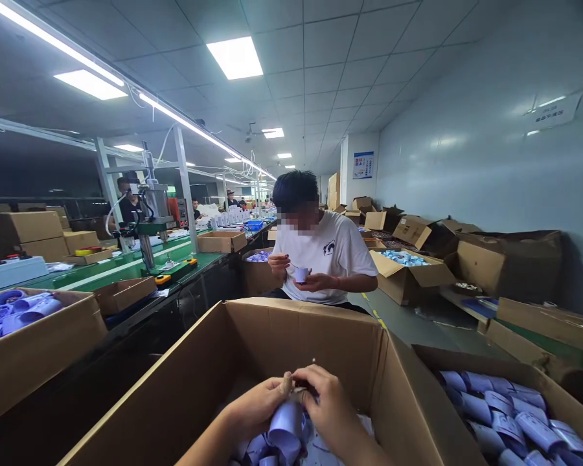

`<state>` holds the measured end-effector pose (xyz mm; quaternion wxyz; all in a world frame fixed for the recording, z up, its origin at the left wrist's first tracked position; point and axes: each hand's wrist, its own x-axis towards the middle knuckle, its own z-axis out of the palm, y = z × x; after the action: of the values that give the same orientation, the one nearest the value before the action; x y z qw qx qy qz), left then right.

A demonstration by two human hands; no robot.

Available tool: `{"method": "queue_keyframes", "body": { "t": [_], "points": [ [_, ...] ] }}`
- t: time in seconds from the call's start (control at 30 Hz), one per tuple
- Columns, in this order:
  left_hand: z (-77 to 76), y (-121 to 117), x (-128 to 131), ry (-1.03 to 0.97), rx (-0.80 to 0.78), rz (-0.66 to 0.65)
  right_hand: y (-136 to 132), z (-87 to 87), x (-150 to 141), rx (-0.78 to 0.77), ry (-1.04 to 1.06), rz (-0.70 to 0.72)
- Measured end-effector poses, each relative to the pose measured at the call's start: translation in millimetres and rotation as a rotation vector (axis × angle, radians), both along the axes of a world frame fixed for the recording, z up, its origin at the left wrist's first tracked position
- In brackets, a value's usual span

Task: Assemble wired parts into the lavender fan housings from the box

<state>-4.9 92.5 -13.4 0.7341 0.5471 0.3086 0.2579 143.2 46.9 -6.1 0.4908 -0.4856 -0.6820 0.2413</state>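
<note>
My left hand (pixel 257 404) and my right hand (pixel 325 401) meet at the bottom centre, over a big open cardboard box (pixel 252 336). Both are closed around a pale lilac cup-shaped part (pixel 285 424). My right fingers also pinch a thin stick (pixel 313 367) whose tip pokes up above them. Under my hands more lilac parts (pixel 267 453) lie in the box. How deep the pile goes is hidden by my arms.
A person in a white T-shirt (pixel 320 255) sits facing me, holding a similar small part. Boxes of lilac parts stand at right (pixel 510 421) and left (pixel 14 310). A green workbench (pixel 126 265) carries a press machine (pixel 150 220). More cartons (pixel 510 265) line the right wall.
</note>
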Motion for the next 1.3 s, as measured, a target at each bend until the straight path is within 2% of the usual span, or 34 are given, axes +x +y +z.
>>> {"method": "queue_keyframes", "body": {
  "t": [0.07,0.17,0.27,0.33,0.4,0.5,0.63,0.87,1.1,1.3],
  "points": [
    [3.7,1,1,-0.07,-0.103,0.037,4,1.1,5,-0.019,0.205,-0.018],
    [6.6,10,-1,-0.135,-0.265,0.126,6,6.1,18,-0.169,0.635,0.003],
    [7.1,21,-6,-0.216,-0.353,0.215,-1,15.5,29,-0.31,0.986,0.164],
    [8.1,24,-8,-0.283,-0.353,0.257,-7,19.8,32,-0.371,1.047,0.306],
    [10.2,23,-8,-0.33,-0.324,0.276,-11,18.9,30,-0.404,1.012,0.422],
    [13.3,18,-6,-0.329,-0.264,0.252,-10,10.3,24,-0.346,0.878,0.549],
    [16.3,11,-2,-0.266,-0.225,0.175,-8,5.4,21,-0.276,0.716,0.624],
    [22.1,9,2,-0.209,-0.262,0.19,-17,20.2,26,-0.329,0.55,0.546],
    [28.0,11,-3,-0.275,-0.348,0.095,-15,21.1,22,-0.352,0.41,0.444],
    [25.9,12,-3,-0.244,-0.296,0.157,-15,20.7,22,-0.372,0.246,0.337]
  ]
}}
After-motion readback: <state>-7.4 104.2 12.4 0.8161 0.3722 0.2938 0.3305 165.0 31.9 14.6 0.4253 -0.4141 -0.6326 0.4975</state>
